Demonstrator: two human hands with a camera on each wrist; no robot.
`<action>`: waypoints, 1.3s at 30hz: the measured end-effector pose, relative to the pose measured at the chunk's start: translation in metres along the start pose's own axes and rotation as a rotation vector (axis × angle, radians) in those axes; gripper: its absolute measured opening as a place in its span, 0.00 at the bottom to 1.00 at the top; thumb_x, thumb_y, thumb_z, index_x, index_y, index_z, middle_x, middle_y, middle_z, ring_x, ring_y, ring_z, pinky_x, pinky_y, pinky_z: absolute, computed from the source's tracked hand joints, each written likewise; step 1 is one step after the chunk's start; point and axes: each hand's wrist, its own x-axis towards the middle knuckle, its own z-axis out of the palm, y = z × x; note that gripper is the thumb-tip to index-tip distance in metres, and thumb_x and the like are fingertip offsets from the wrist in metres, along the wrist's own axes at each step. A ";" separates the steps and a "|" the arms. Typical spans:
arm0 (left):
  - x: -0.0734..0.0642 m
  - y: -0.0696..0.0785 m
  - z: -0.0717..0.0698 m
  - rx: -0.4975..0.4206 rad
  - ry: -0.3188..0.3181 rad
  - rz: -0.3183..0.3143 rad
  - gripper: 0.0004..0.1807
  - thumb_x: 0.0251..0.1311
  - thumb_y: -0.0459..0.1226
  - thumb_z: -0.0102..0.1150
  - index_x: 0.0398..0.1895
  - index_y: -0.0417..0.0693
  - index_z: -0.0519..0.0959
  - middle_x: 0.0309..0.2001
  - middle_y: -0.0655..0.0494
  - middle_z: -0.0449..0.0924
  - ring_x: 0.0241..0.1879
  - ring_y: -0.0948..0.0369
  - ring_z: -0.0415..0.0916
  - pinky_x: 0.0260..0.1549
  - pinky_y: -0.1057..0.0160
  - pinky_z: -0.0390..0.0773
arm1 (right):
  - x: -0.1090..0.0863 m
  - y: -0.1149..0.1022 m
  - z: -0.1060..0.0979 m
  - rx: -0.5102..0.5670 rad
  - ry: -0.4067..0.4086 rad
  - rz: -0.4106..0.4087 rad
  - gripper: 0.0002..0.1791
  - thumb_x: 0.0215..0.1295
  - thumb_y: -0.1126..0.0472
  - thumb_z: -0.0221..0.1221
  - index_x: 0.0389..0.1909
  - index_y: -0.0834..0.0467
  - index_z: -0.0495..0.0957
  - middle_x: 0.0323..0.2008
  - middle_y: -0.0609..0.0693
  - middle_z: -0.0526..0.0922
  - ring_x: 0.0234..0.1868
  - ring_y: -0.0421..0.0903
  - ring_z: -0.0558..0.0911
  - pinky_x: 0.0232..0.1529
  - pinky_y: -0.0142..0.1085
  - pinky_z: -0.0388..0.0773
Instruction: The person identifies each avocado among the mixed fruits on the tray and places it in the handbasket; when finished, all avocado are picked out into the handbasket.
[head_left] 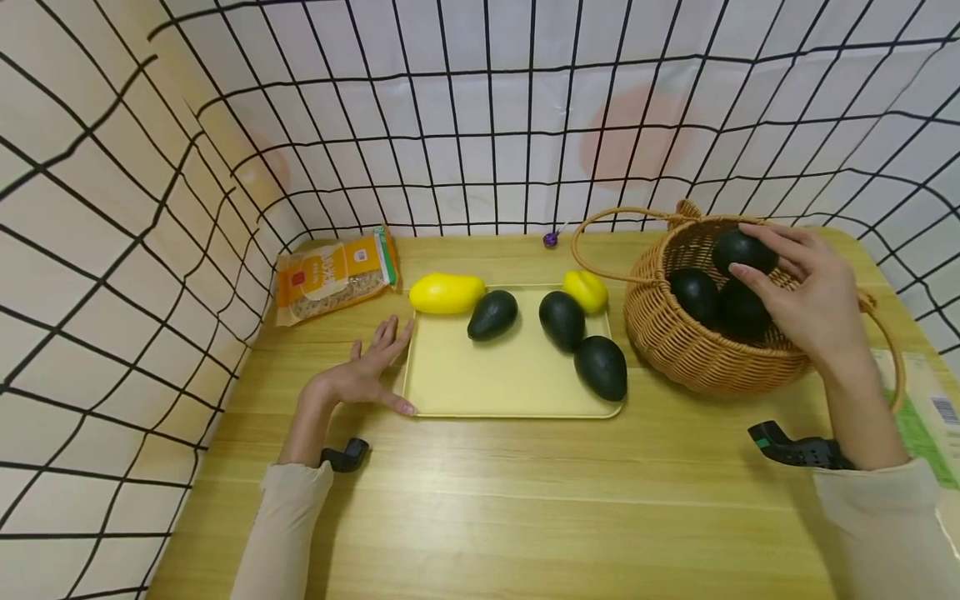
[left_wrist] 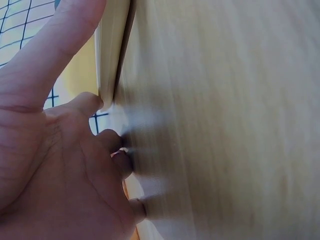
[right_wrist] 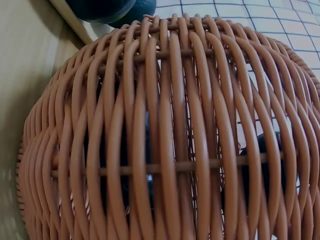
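Observation:
In the head view my right hand [head_left: 810, 292] pinches a dark avocado [head_left: 745, 251] between thumb and fingers, inside the mouth of a wicker basket [head_left: 712, 367]. Two more dark avocados [head_left: 693, 296] lie beneath it. The right wrist view is filled by the basket's woven side [right_wrist: 175, 125], with dark shapes behind the gaps; the hand is out of that view. My left hand [head_left: 363, 375] spreads its fingers at the left edge of a pale yellow tray [head_left: 502, 383], thumb at the near corner. The left wrist view has the palm [left_wrist: 65, 160] beside the tray's rim [left_wrist: 111, 55].
On the tray are dark avocados [head_left: 492, 316], a long yellow fruit [head_left: 447, 294] over the back-left corner and a yellow fruit [head_left: 586, 292] at back right. A bag of grain [head_left: 337, 275] lies back left. Black wire grid [head_left: 487, 133] stands behind; a small purple item [head_left: 551, 240] lies near it.

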 end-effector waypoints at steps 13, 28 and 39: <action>0.001 -0.002 0.001 -0.009 -0.002 0.002 0.76 0.49 0.51 0.81 0.84 0.50 0.27 0.80 0.41 0.08 0.80 0.43 0.07 0.72 0.28 0.14 | 0.003 0.003 -0.006 0.025 -0.085 0.227 0.28 0.74 0.47 0.60 0.74 0.38 0.71 0.77 0.45 0.62 0.82 0.60 0.57 0.80 0.56 0.58; 0.001 -0.001 0.000 -0.006 0.007 0.012 0.76 0.50 0.51 0.81 0.84 0.52 0.28 0.81 0.41 0.08 0.80 0.43 0.07 0.72 0.28 0.14 | -0.001 -0.041 0.019 0.008 -0.216 -0.013 0.36 0.72 0.53 0.64 0.78 0.44 0.65 0.80 0.58 0.58 0.80 0.69 0.55 0.74 0.75 0.49; 0.000 0.001 0.000 -0.004 0.002 0.001 0.76 0.50 0.50 0.81 0.84 0.50 0.28 0.81 0.41 0.09 0.80 0.43 0.07 0.73 0.29 0.15 | -0.001 -0.088 0.084 0.066 -0.365 -0.265 0.43 0.65 0.61 0.71 0.78 0.43 0.65 0.79 0.56 0.60 0.77 0.65 0.62 0.70 0.71 0.61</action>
